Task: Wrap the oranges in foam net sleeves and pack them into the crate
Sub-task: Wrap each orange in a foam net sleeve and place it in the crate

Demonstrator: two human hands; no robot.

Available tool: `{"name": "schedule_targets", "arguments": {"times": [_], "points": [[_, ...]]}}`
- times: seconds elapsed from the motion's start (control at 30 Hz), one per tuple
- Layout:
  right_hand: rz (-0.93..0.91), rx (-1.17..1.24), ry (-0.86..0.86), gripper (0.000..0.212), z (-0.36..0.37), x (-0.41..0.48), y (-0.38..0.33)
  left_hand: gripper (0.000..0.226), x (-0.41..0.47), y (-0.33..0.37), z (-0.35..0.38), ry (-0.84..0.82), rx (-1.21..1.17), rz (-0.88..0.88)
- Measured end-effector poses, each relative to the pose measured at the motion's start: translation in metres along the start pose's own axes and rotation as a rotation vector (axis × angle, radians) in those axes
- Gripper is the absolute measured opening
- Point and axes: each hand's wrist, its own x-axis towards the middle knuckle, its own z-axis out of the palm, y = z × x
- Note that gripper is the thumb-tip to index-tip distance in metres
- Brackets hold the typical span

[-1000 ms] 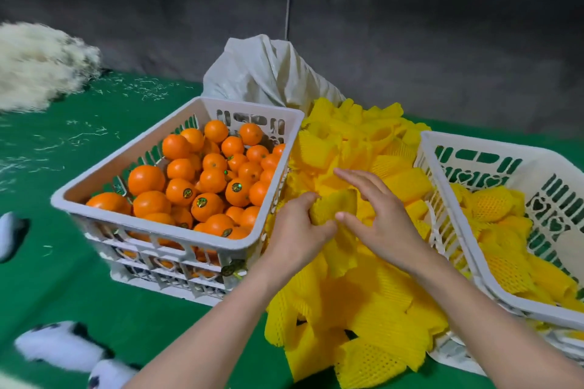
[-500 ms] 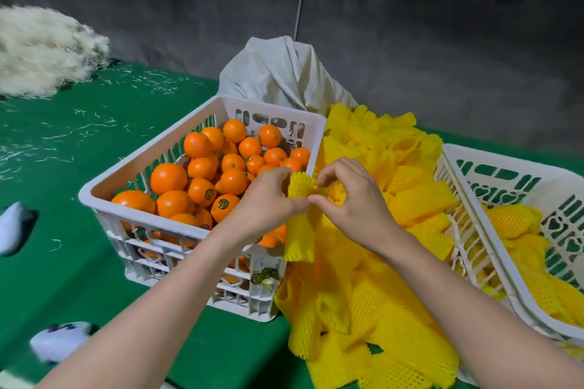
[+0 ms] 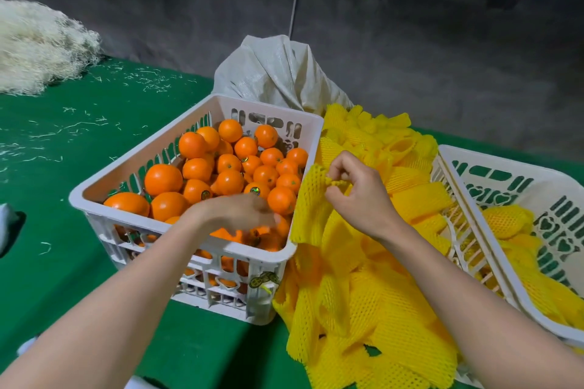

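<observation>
A white crate (image 3: 271, 110) on the left holds several loose oranges (image 3: 196, 170). My left hand (image 3: 240, 215) is blurred and reaches down into its near right corner over the oranges; whether it holds one I cannot tell. My right hand (image 3: 357, 189) pinches the top edge of a yellow foam net sleeve (image 3: 311, 208), which hangs beside the crate's right wall. A heap of yellow sleeves (image 3: 379, 309) lies between the two crates. A second white crate (image 3: 493, 158) on the right holds wrapped oranges (image 3: 505, 221).
A grey-white sack (image 3: 278, 73) stands behind the orange crate. A pile of pale shredded fibre (image 3: 38, 44) lies at the far left on the green table cover (image 3: 79, 142), with stray strands scattered about. A dark wall rises behind the table.
My left hand has let go of the sleeve and dropped into the orange crate. My right hand keeps the sleeve by its top edge. The view has shifted closer to the crates.
</observation>
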Motion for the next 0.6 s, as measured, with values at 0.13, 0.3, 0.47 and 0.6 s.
{"name": "schedule_targets", "arguments": {"times": [0.13,0.3,0.47,0.6], "points": [[0.046,0.083,-0.02,0.015,0.001,-0.001,0.005,0.054,0.014,-0.003,0.012,-0.218,0.248,-0.044],[0.141,0.218,-0.04,0.03,-0.008,-0.004,0.011,0.044,0.016,-0.004,0.014,-0.105,0.156,-0.004],[0.392,0.438,-0.011,0.033,-0.017,-0.005,0.015,0.022,-0.004,0.013,-0.001,0.29,-0.779,0.086],[0.523,0.703,0.018,0.039,-0.022,-0.01,0.014,0.041,-0.016,0.051,-0.001,0.198,-1.377,0.23]]}}
